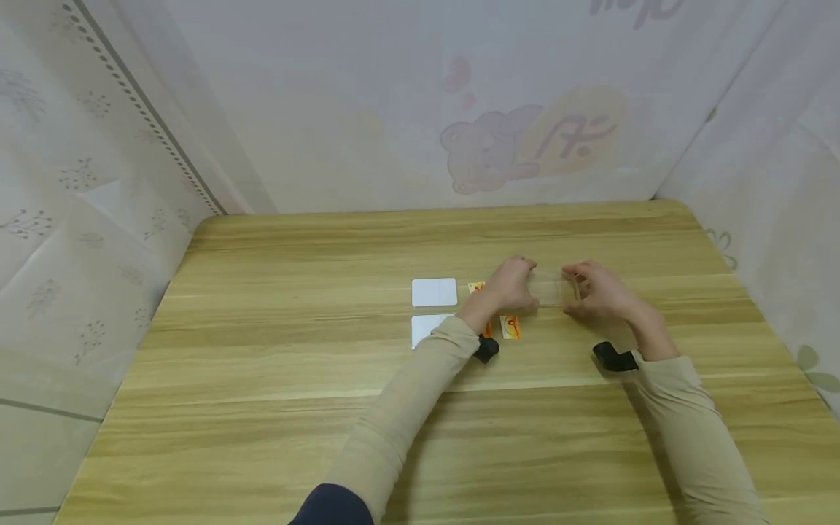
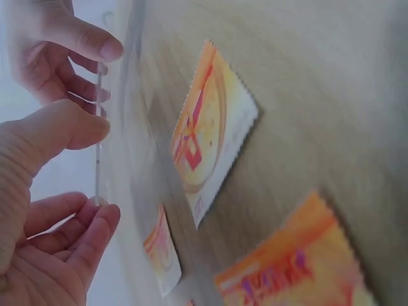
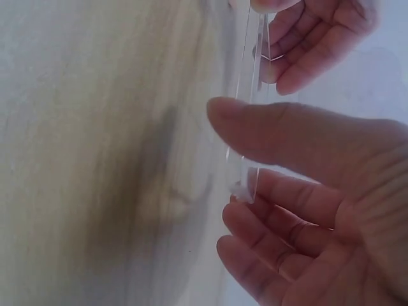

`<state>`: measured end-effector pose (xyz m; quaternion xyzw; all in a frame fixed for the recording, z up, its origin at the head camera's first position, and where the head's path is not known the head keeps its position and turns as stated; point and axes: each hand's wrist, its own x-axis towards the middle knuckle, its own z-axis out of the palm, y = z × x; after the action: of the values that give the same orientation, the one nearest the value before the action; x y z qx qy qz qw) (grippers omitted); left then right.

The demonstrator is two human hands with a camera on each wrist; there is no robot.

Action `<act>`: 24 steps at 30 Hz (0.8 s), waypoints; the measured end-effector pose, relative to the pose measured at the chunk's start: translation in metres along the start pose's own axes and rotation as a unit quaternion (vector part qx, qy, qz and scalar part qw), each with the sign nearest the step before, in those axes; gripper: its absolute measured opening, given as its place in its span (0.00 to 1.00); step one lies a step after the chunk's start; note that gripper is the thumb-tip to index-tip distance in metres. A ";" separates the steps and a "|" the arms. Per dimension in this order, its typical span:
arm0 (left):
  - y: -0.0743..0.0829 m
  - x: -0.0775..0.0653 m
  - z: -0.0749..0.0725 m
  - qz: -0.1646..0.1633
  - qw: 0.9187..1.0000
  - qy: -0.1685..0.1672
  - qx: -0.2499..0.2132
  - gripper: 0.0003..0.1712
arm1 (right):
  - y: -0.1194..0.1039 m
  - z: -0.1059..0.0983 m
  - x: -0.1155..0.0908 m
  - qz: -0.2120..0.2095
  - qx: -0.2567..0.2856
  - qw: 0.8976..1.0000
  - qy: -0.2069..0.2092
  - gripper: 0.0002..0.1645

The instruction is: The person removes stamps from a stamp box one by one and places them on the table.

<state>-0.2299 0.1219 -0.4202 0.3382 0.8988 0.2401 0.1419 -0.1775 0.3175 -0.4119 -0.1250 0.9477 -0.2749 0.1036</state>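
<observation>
Both hands hold a clear, flat, thin plastic piece [image 1: 548, 287] above the table, one at each end. My left hand [image 1: 513, 284] pinches its left edge between thumb and fingers; the left wrist view shows the piece edge-on as a thin strip [image 2: 97, 167]. At the opposite end, my right hand [image 1: 600, 290] grips it with the thumb on one face and fingers on the other. Whether it is a box or a lid, I cannot tell. Small orange-and-white sachets [image 2: 213, 131] lie on the table beside and below the left hand, one of them [image 1: 510, 327] in front of it.
Two white rectangular pieces, a far one [image 1: 434, 292] and a nearer one [image 1: 428, 329], lie left of the sachets. The left forearm partly covers the nearer piece. The wooden table [image 1: 262, 335] meets a patterned curtain [image 1: 328, 109] at its back edge.
</observation>
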 end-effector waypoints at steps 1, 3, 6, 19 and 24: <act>0.000 -0.001 -0.001 0.003 1.000 -0.001 -0.004 0.41 | -0.001 -0.001 -0.001 -0.001 0.001 1.000 0.000 0.42; 0.000 -0.003 -0.004 0.009 1.000 0.000 -0.012 0.41 | -0.002 -0.002 -0.002 -0.005 0.000 1.000 0.003 0.42; 0.000 -0.007 -0.008 0.022 0.999 0.007 -0.022 0.41 | -0.005 -0.005 -0.004 -0.011 0.003 1.000 0.009 0.41; -0.006 -0.023 -0.023 0.053 0.991 0.033 -0.118 0.39 | -0.018 -0.009 -0.010 -0.051 0.029 0.997 0.058 0.39; -0.012 -0.027 -0.027 0.059 0.987 0.038 -0.142 0.39 | -0.021 -0.008 -0.008 -0.061 0.048 0.995 0.069 0.38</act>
<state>-0.2276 0.0865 -0.4006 0.3578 0.8387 0.3859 0.1403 -0.1682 0.3071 -0.3929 -0.1578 0.9288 -0.3342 0.0272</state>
